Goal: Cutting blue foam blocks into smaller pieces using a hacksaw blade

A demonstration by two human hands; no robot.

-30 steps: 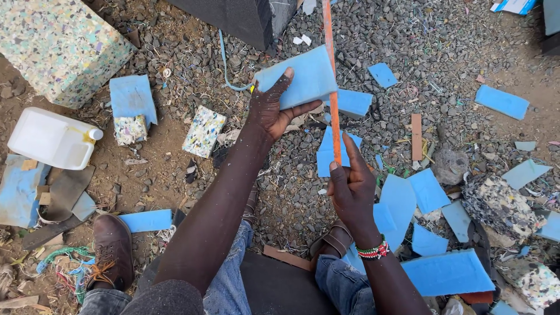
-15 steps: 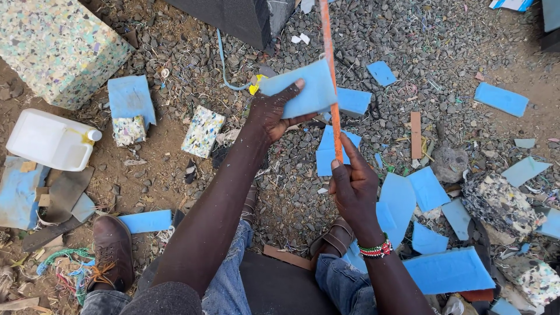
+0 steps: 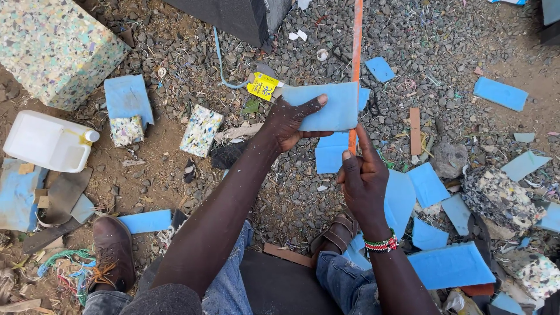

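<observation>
Two bare hands work over gravel ground (image 3: pixel 303 192) strewn with foam offcuts. Seated, the person grips a rectangular blue foam slab (image 3: pixel 326 106) in the left hand (image 3: pixel 290 119), thumb lying across the slab's top face and the other fingers curled beneath it, holding it up clear of the ground near the middle of the scene. Just near of it, the right hand (image 3: pixel 363 181), a beaded bracelet (image 3: pixel 382 244) at its wrist, is clenched around the lower end of a long, thin orange blade (image 3: pixel 356 52). That blade runs away from the person, along and against the slab's right edge, its tip passing out of view at the far side.

Judging by how the blade lies against the foam, the step in hand looks like trimming or slicing the slab's right edge. The next stroke would call for a steady left-hand hold, the blade kept true to its line, and fingers kept out of its path.

Scattered blue foam pieces (image 3: pixel 450 267) lie to the right. To the left sit a white plastic jerrycan (image 3: pixel 46 142), a large speckled foam block (image 3: pixel 55 46) and a small speckled foam piece (image 3: pixel 201 130). Left and nearest the camera, a brown shoe (image 3: pixel 112 244) rests on the ground.
</observation>
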